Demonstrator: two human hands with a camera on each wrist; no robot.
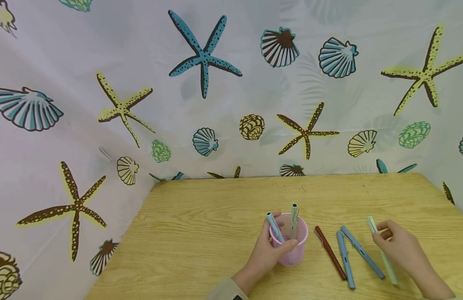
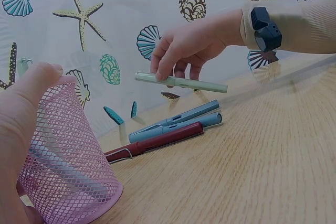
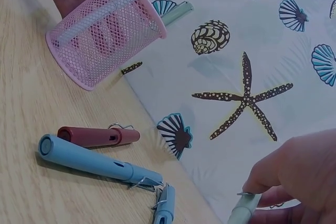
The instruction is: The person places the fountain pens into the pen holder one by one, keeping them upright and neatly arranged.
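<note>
My left hand (image 1: 269,248) grips a pink mesh pen cup (image 1: 294,254) that stands on the table. Inside it lean a light blue pen (image 1: 275,227) and a pale green pen (image 1: 293,221). On the right, my right hand (image 1: 402,248) pinches another pale green pen (image 1: 389,268) between thumb and fingers; in the left wrist view this green pen (image 2: 184,82) is raised over the table. Between the hands lie a dark red pen (image 1: 330,254) and two blue pens, one (image 1: 345,260) beside the red one and the other (image 1: 362,252) slanting nearer my right hand.
The wooden table (image 1: 201,225) reaches back to a white curtain (image 1: 231,104) printed with starfish and shells, which also hangs along the left and right sides. A dark band with a box-shaped device (image 2: 266,31) sits on the right wrist.
</note>
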